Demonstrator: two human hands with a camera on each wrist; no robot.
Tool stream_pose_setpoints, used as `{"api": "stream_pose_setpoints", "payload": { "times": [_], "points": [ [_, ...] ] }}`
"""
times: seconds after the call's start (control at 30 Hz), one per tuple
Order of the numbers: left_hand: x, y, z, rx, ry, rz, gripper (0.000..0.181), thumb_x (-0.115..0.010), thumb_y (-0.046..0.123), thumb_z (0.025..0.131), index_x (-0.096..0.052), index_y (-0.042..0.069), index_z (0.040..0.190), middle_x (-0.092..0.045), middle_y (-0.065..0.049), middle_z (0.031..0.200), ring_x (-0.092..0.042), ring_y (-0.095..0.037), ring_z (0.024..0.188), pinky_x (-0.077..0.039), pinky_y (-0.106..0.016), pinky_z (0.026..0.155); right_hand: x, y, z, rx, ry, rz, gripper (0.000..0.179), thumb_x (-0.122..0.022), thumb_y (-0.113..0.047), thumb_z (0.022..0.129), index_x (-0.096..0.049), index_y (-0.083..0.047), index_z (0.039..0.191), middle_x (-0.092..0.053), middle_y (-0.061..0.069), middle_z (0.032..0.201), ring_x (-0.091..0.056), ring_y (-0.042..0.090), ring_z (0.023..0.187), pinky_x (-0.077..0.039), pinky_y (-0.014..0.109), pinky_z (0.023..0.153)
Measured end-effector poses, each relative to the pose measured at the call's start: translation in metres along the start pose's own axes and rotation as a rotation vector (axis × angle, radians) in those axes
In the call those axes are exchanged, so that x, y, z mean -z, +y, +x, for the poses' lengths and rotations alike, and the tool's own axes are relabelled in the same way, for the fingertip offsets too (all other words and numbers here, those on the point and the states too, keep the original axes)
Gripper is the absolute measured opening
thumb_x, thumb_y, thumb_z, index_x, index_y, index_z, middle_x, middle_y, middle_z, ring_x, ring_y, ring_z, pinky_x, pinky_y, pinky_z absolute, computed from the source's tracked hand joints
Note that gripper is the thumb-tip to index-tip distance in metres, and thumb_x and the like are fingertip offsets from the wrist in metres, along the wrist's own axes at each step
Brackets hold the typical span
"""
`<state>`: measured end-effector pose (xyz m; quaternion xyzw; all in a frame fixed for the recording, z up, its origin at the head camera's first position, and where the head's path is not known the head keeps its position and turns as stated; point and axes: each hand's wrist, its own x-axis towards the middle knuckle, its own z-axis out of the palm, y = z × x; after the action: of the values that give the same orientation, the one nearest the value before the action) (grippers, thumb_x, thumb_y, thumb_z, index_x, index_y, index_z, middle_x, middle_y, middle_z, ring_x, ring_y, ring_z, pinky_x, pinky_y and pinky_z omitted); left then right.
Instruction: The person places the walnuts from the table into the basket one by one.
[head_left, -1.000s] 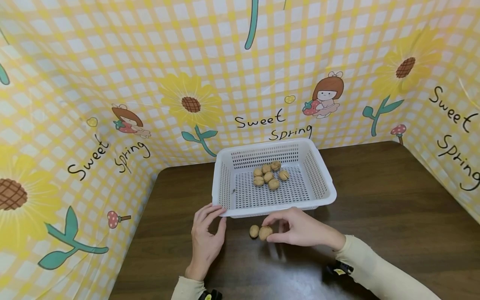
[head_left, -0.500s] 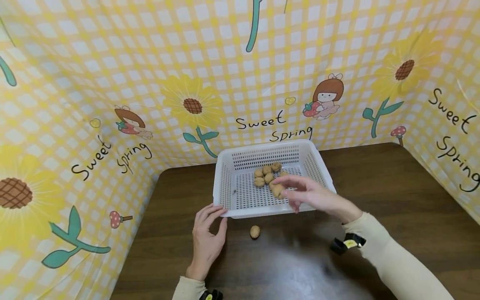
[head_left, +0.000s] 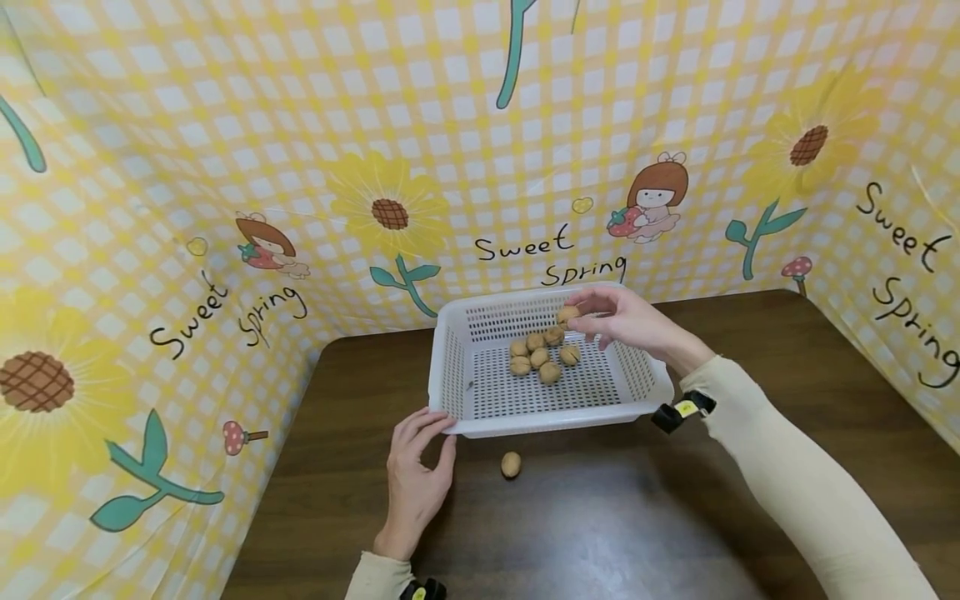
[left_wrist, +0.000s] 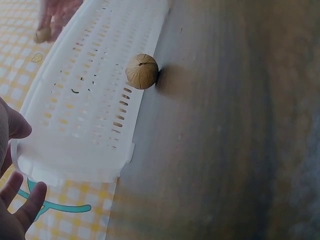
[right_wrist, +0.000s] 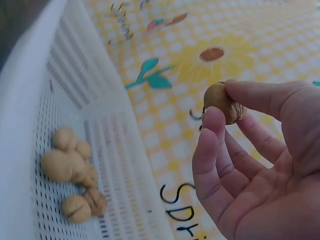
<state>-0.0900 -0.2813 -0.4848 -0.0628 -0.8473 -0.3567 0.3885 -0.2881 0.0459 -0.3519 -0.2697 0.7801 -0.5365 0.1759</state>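
My right hand [head_left: 626, 321] pinches a walnut [right_wrist: 220, 102] between thumb and fingertips, above the back right part of a white perforated plastic basket [head_left: 551, 421]. Below it, several walnuts [head_left: 550, 372] lie grouped on the basket floor. At the basket's front left corner my left hand [head_left: 416, 479] rests its fingers on the rim, with the thumb held apart. In the left wrist view its fingers [left_wrist: 32, 205] show straight at that corner. One more walnut [head_left: 511, 465] lies on the table in front of the basket, to the right of the left hand.
The dark wooden table [head_left: 360, 375] carries the basket near its back edge. A yellow checked cloth [head_left: 510, 167] with flowers and lettering hangs behind and along both sides. Each wrist wears a black strap [head_left: 684, 410].
My right hand has picked up one of the two walnuts from the table and carried it up and back over the basket. The left hand stays at the corner.
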Motion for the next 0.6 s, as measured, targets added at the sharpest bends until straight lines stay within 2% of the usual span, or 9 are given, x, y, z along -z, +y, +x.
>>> {"api": "stream_pose_setpoints", "payload": {
  "times": [0.13,0.3,0.43,0.6],
  "points": [
    [0.0,0.0,0.0,0.006,-0.008,0.006,0.026,-0.081,-0.001,0.086,-0.083,0.012,0.109,-0.077,-0.002,0.119,-0.061,-0.032,0.129,-0.037,-0.016,0.118,0.003,0.006,0.018,-0.003,0.004,-0.063,0.045,-0.069,-0.025,0.105,-0.058,-0.006,0.144,-0.069,0.019,0.132,-0.068,0.025,0.098,-0.061,0.036,0.074],
    [0.001,-0.001,0.001,-0.008,0.0,0.008,0.028,-0.081,-0.002,0.085,-0.083,0.012,0.109,-0.077,-0.003,0.118,-0.062,-0.033,0.128,-0.038,-0.019,0.117,0.003,0.018,0.036,-0.028,-0.036,-0.24,0.044,-0.067,-0.02,0.105,-0.06,-0.003,0.145,-0.07,0.022,0.131,-0.07,0.034,0.097,-0.061,0.033,0.071],
    [0.002,0.0,0.001,0.0,-0.013,0.007,0.026,-0.081,-0.001,0.086,-0.083,0.011,0.109,-0.077,-0.003,0.119,-0.062,-0.032,0.129,-0.038,-0.018,0.117,0.001,0.029,0.045,-0.102,-0.132,-0.369,0.038,-0.067,-0.017,0.104,-0.064,0.0,0.138,-0.072,0.022,0.125,-0.073,0.033,0.096,-0.064,0.037,0.074],
    [0.004,0.003,0.001,0.015,-0.029,-0.001,0.024,-0.081,0.001,0.088,-0.083,0.009,0.11,-0.077,-0.003,0.119,-0.061,-0.032,0.13,-0.036,-0.016,0.118,-0.002,0.038,0.051,-0.272,-0.297,-0.429,0.033,-0.068,-0.017,0.102,-0.062,0.001,0.13,-0.067,0.023,0.13,-0.075,0.031,0.104,-0.067,0.044,0.081]
  ]
}}
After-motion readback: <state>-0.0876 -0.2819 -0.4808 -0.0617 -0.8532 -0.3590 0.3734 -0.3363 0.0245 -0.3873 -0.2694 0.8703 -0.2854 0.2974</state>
